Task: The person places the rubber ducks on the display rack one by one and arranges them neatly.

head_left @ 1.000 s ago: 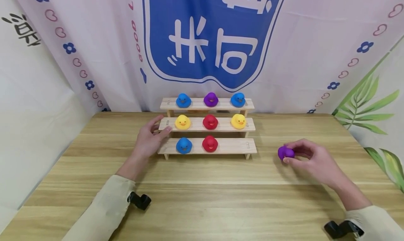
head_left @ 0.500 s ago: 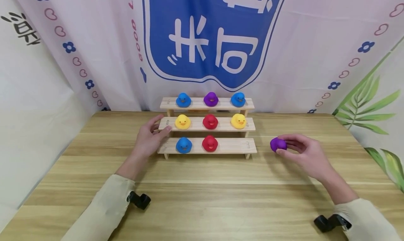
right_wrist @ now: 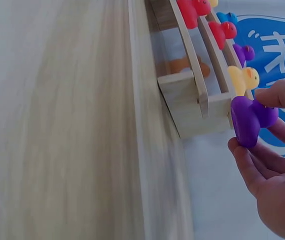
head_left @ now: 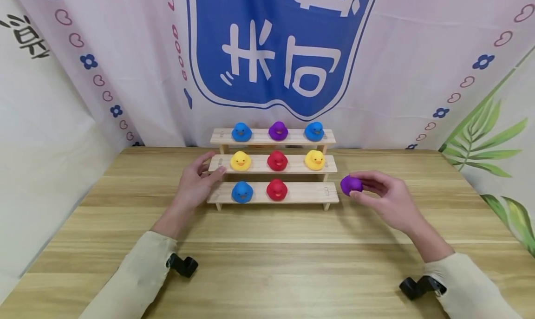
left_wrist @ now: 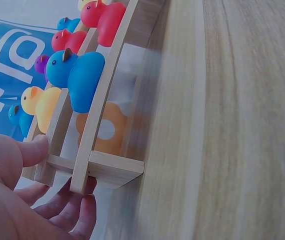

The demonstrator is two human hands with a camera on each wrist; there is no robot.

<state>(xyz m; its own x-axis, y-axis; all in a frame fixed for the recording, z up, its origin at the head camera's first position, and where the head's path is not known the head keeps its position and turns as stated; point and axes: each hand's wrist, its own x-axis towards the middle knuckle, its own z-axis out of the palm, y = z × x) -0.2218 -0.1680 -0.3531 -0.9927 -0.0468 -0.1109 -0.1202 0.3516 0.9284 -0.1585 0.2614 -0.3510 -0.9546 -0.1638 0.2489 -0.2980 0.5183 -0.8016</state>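
Note:
My right hand (head_left: 386,198) pinches a purple rubber duck (head_left: 351,185) between thumb and fingers, just off the right end of the bottom shelf. In the right wrist view the purple duck (right_wrist: 250,120) is held apart from the wood. With thumb on the middle shelf and fingers around the lower ones, my left hand (head_left: 195,182) grips the left end of a three-tier wooden stand (head_left: 301,193). On the bottom shelf sit a blue duck (head_left: 242,192) and a red duck (head_left: 277,190); its right end is bare wood.
The middle shelf bears a yellow duck (head_left: 240,161), a red duck (head_left: 277,161) and another yellow duck (head_left: 315,160). Up top are a blue duck (head_left: 241,132), a purple duck (head_left: 278,131) and another blue duck (head_left: 314,132). A curtain (head_left: 397,77) hangs behind the wooden table (head_left: 267,268).
My right hand has carried the purple duck leftward and slightly farther away, close to the stand's right end. My left hand keeps its grip on the stand.

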